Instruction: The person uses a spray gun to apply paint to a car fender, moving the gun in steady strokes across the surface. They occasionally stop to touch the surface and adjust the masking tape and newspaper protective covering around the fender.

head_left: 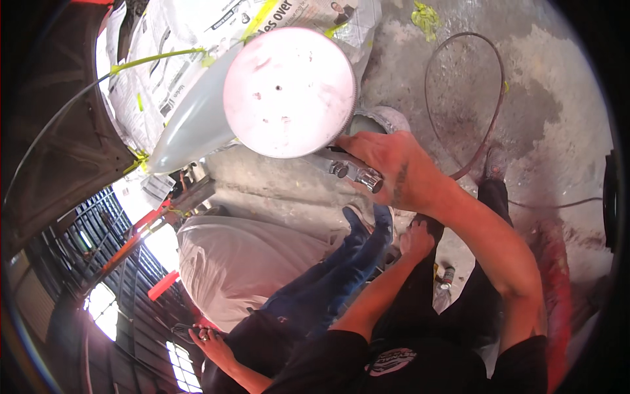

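Note:
My right hand (400, 167) is wrapped round a paint spray gun (357, 174), whose chrome knobs point toward me. The round white lid (289, 92) of the gun's cup fills the upper middle and hides the nozzle. Beyond it on the left lies a smooth grey painted panel (197, 108), partly covered by the cup. My left hand (418, 241) rests against my dark trouser leg with its fingers curled; what it holds, if anything, is hidden.
Newspaper (157, 62) with yellow-green tape surrounds the panel. A dark raised panel (59, 125) stands left. A hose (502, 98) loops on the concrete floor. A round container (387, 118) is behind my right hand. A co-worker's jeans (328, 269) and a pale-covered bulk (249, 262) are lower left.

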Demonstrator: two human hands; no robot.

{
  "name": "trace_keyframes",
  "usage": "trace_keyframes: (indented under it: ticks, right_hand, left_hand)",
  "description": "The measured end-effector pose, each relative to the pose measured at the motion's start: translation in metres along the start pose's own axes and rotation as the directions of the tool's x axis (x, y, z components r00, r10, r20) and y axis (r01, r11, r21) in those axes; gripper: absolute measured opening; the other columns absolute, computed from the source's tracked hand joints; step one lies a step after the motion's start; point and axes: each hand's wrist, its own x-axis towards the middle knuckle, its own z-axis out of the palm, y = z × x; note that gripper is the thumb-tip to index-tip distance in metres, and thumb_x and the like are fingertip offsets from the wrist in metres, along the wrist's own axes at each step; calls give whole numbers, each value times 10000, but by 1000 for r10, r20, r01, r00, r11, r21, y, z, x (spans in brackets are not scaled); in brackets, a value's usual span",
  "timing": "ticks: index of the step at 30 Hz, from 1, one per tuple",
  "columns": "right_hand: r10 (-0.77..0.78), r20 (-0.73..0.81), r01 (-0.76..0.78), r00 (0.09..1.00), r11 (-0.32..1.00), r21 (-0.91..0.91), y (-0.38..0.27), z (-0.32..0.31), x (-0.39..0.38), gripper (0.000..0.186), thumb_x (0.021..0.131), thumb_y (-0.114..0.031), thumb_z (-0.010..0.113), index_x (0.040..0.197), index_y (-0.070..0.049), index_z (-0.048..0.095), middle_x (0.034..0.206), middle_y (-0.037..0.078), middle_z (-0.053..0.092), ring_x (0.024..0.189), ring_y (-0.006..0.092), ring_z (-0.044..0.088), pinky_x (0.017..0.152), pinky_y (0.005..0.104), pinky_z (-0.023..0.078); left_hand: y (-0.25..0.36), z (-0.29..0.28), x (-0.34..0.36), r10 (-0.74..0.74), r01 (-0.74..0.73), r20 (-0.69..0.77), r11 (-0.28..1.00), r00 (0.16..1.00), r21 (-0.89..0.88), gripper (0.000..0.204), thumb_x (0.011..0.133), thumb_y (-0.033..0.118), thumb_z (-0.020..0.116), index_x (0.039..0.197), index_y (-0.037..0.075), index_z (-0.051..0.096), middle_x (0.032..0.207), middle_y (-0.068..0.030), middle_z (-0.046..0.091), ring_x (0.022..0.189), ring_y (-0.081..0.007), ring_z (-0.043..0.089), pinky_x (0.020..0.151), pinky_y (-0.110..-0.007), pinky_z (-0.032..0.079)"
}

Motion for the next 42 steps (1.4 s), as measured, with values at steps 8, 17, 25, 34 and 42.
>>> trace_keyframes:
  ticks: [8,17,25,34,42]
  right_hand:
    - [-3,12,5,1000,978,-209,-4,-15,-10,566,708,-104,811,1233,-68,602,959,116,657,895,369,678,723,465,542]
    - [114,116,-55,987,906,-419,58,-18,-37,516,775,-142,764,1267,-90,617,935,122,664,810,382,693,677,477,570]
    - [-17,104,54,994,929,-365,128,0,-64,572,765,-135,778,1317,-100,632,915,112,673,789,378,683,640,457,557]
    - [-435,-96,396,895,876,-277,197,23,-50,510,820,-129,777,1304,-48,639,1011,153,720,831,362,716,680,435,578]
    - [-622,-362,487,694,776,-400,162,25,-10,401,850,-97,790,1214,20,668,966,184,722,788,366,723,669,408,574]
  left_hand:
    - [-2,-86,-19,-169,-242,-533,751,829,-614,392,1024,180,624,1365,-8,579,1265,-169,646,1130,-314,630,986,-423,497]
    - [48,-336,-8,-19,-866,-999,499,31,-36,1060,727,425,959,1522,-21,419,1514,-228,440,1363,-384,491,1135,-491,425]
    - [24,-318,72,57,-847,-986,506,-156,163,981,678,315,1004,1456,-28,514,1339,-202,601,1190,-325,618,1002,-451,527]
    - [26,-309,93,-40,-951,-970,212,-240,226,1074,770,309,955,1569,-36,324,1458,-210,510,1313,-340,559,1139,-462,429]
    - [-7,-159,185,7,-943,-999,330,-41,41,620,988,59,632,1531,-44,350,1458,-198,519,1332,-312,551,1140,-448,425]
